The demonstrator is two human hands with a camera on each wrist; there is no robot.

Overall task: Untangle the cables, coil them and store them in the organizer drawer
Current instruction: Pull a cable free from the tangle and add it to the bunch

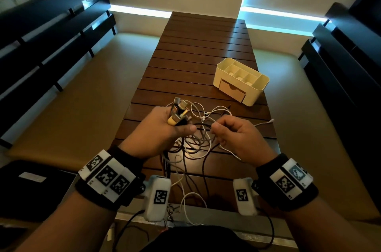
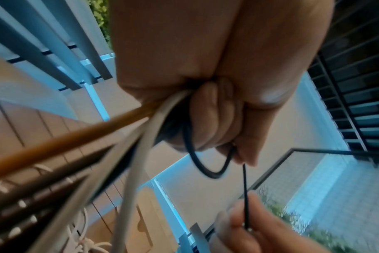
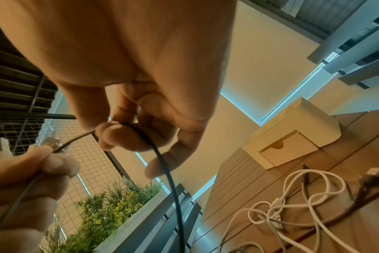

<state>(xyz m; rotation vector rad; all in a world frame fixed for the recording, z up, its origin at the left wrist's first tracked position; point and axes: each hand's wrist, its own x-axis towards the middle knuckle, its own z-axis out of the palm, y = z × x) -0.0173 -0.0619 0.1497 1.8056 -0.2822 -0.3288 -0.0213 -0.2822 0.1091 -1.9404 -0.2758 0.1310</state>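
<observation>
A tangle of white, black and grey cables [image 1: 195, 140] lies on the wooden slatted table [image 1: 198, 62], some strands hanging over the near edge. My left hand [image 1: 162, 128] grips a bunch of cable plug ends [image 1: 179, 111] sticking up from its fist, and its thumb pinches a thin black cable [image 2: 244, 191]. My right hand [image 1: 233, 134] pinches the same black cable [image 3: 162, 164] a short way to the right. The cream organizer [image 1: 241, 80] stands at the right of the table, its wooden drawer [image 1: 233, 90] closed.
Dark slatted benches run along both sides of the table. A black flat object with a white label [image 1: 33, 177] lies at the lower left. Loose white cable loops [image 3: 292, 202] lie between my hands and the organizer. Plants [image 3: 110, 210] stand by the left bench.
</observation>
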